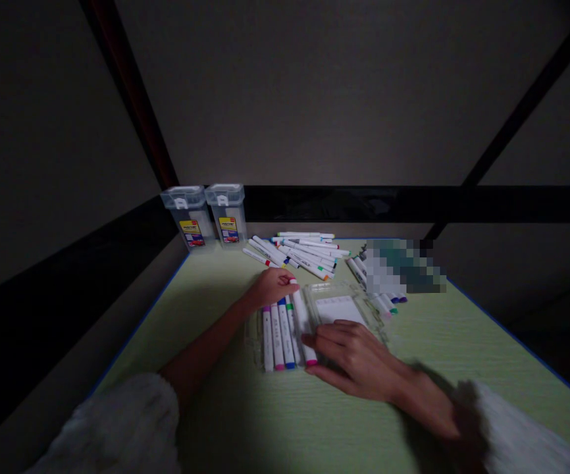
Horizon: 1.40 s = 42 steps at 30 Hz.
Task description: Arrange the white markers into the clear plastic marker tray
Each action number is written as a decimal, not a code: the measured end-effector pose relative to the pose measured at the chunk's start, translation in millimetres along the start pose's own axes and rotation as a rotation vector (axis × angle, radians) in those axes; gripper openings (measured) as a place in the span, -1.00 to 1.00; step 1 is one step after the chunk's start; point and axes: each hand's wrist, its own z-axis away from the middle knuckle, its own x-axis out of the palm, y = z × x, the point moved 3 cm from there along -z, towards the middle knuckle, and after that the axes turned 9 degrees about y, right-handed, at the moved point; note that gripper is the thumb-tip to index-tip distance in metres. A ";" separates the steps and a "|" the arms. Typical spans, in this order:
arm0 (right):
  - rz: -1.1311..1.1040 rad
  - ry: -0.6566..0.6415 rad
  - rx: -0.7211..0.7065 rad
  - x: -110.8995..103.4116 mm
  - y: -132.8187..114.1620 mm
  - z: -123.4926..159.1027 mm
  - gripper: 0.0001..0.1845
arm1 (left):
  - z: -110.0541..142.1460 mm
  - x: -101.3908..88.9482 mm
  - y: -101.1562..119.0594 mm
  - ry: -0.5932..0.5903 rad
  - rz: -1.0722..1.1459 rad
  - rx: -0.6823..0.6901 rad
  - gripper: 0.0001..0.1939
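Observation:
A white marker with pink ends [303, 316] lies lengthwise along the right side of a row of markers in a clear plastic case [254, 342]. My left hand [271, 288] is closed at its far end, fingers pinching near the pink cap. At the near end, my right hand [354, 355] has its fingers stretched out; the index fingertip touches the barrel and the thumb is apart, by the pink tip. Left of this marker are several others, among them a blue-ended marker [285, 332]. The open lid [341, 289] holds a white paper insert [339, 309], partly hidden by my right hand.
Two lidded clear boxes [193, 220] with yellow labels stand at the back left. A loose pile of white markers [309, 253] lies at the back middle. More markers [359, 270] lie right, beside a pixelated patch. Blue edging [141, 321] borders the green table [226, 421].

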 end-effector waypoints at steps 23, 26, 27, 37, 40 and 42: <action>-0.218 -0.033 0.057 3.6 6.6 0.9 -0.70 | -0.1 4.2 -7.4 0.000 0.168 -0.022 -0.89; -0.260 -0.029 0.060 4.3 7.5 1.0 -0.71 | 0.5 4.0 -5.9 0.000 0.180 -0.027 -0.90; -0.271 -0.026 0.061 4.5 7.8 0.9 -0.71 | 0.6 4.0 -5.7 0.001 0.180 -0.024 -0.90; -0.307 0.023 0.034 3.2 6.8 -1.3 -0.74 | -0.6 5.5 -12.1 0.017 0.142 0.038 -0.86; -0.277 0.027 0.023 2.7 5.9 -1.2 -0.73 | -0.5 4.4 -11.6 0.012 0.164 0.020 -0.86; -0.238 0.025 0.015 2.6 5.1 -0.8 -0.71 | -0.3 3.4 -10.9 0.007 0.184 -0.007 -0.86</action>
